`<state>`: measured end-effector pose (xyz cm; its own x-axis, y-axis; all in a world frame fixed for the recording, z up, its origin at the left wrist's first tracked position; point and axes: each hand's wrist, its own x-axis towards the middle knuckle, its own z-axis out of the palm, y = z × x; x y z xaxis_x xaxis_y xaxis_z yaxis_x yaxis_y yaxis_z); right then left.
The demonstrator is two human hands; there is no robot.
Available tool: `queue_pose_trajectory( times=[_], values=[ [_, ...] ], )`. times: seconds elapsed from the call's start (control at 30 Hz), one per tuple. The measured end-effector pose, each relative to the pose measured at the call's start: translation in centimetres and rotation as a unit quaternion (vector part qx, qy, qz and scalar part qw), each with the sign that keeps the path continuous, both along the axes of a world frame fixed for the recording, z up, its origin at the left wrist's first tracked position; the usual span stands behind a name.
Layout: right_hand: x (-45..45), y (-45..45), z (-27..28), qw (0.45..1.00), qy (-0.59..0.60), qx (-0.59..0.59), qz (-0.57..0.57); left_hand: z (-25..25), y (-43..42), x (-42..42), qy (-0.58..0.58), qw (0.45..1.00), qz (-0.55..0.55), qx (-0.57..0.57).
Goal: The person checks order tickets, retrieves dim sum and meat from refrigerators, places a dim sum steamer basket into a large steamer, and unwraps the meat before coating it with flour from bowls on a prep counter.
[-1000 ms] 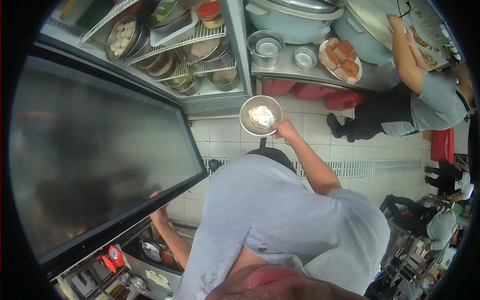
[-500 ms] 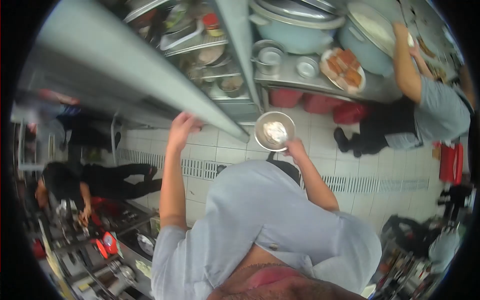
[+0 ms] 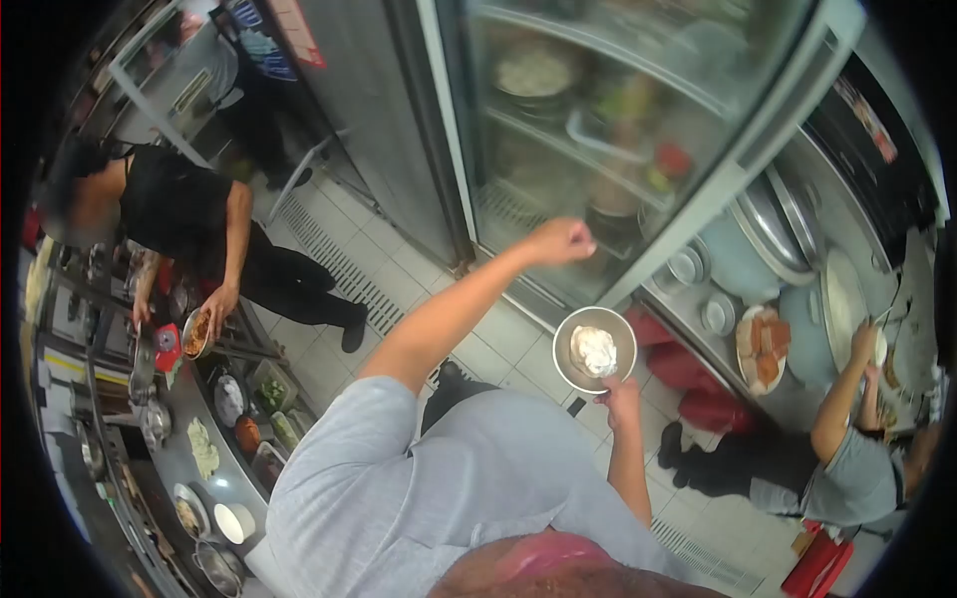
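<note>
My right hand [image 3: 620,399] grips the rim of a round metal bowl [image 3: 563,374], which holds a soft white mass [image 3: 595,351]. My left hand [image 3: 563,242] is raised in front of a glass refrigerator door [image 3: 518,179], fingers curled in, with nothing visible in them. Whether it touches the glass I cannot tell. The door stands across the shelves, and food containers show through the pane.
At the right, a steel counter bears large pots and a plate of orange-brown slabs [image 3: 763,344]. A co-worker [image 3: 847,468] stands there. On the left another co-worker [image 3: 189,209] holds a bowl of food [image 3: 196,334] over a prep counter [image 3: 229,478].
The refrigerator door has swung from open to across the shelves. My left hand has moved from the door's edge to in front of the glass. My view has turned left; the bowl stays in my right hand.
</note>
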<state>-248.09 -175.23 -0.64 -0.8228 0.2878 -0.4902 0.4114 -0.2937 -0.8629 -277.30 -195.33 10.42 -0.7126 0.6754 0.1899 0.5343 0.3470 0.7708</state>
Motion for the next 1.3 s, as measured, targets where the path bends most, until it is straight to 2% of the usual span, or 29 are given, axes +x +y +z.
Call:
queue_pose_trajectory(
  times=[0.03,0.1,0.13,0.17,0.23,0.27,0.37,0.43,0.53,0.6,0.63,0.67,0.7,0.73,0.77,0.83,0.9,0.97,1.1,1.17,1.3],
  values=[
    [-1.4,-0.8,0.9,1.000,0.007,0.006,0.017,-0.4,-3.0,0.8,-0.003,0.998,-0.017,-0.052],
    [-4.7,-3.5,3.0,0.999,0.022,0.012,0.046,-1.4,-9.5,2.3,-0.092,0.978,-0.053,-0.182],
    [-6.4,-4.7,4.4,0.997,0.018,0.025,0.077,-1.5,-12.3,3.3,-0.129,0.974,-0.035,-0.183],
    [-8.2,-6.2,5.7,0.993,0.026,0.037,0.108,-1.4,-14.9,4.1,-0.166,0.969,-0.015,-0.181],
    [-12.4,-9.9,7.7,0.982,0.050,0.060,0.171,-2.6,-19.9,4.3,-0.289,0.955,0.035,-0.056],
    [-14.6,-11.8,8.0,0.971,0.072,0.107,0.201,-3.1,-22.3,3.9,-0.345,0.937,0.058,0.009],
    [-20.3,-19.0,12.2,0.955,0.060,0.111,0.268,1.2,-27.4,3.6,-0.293,0.946,0.133,0.045],
    [-23.9,-22.8,12.8,0.934,0.085,0.095,0.335,2.4,-31.5,2.6,-0.276,0.937,0.207,0.058],
    [-29.2,-28.1,15.0,0.880,0.123,0.037,0.457,3.9,-38.2,1.3,-0.233,0.921,0.295,0.101],
    [-33.7,-30.5,18.1,0.873,0.212,0.046,0.438,6.4,-41.7,0.1,-0.210,0.906,0.352,0.109],
    [-38.1,-31.1,17.2,0.865,0.263,0.145,0.403,8.5,-43.2,-0.2,-0.214,0.894,0.382,0.097],
    [-40.0,-32.8,20.9,0.866,0.296,0.236,0.327,8.6,-45.0,-1.1,-0.210,0.890,0.393,0.100],
    [-44.2,-33.4,19.1,0.858,0.361,0.267,0.248,8.4,-46.8,-1.9,-0.206,0.885,0.404,0.103],
    [-47.2,-33.9,19.6,0.832,0.390,0.322,0.226,7.6,-48.6,-2.8,-0.207,0.881,0.408,0.116],
    [-49.0,-34.8,20.3,0.827,0.400,0.336,0.206,6.6,-49.8,-3.6,-0.202,0.873,0.423,0.133],
    [-51.4,-35.7,20.2,0.841,0.408,0.294,0.200,5.4,-51.2,-4.6,-0.189,0.857,0.451,0.163],
    [-52.3,-36.1,19.8,0.834,0.443,0.232,0.232,4.9,-52.4,-5.2,-0.208,0.826,0.484,0.201],
    [-51.7,-36.9,20.3,0.820,0.468,0.245,0.220,3.7,-53.2,-5.5,-0.221,0.779,0.520,0.271],
    [-51.6,-37.4,20.4,0.826,0.462,0.211,0.246,1.2,-56.0,-7.7,-0.207,0.730,0.552,0.345],
    [-51.2,-38.9,22.3,0.831,0.437,0.167,0.299,2.0,-58.4,-8.7,-0.223,0.710,0.573,0.343],
    [-48.4,-43.1,25.3,0.792,0.370,0.103,0.474,2.1,-62.7,-10.4,-0.224,0.682,0.573,0.396]
  ],
)
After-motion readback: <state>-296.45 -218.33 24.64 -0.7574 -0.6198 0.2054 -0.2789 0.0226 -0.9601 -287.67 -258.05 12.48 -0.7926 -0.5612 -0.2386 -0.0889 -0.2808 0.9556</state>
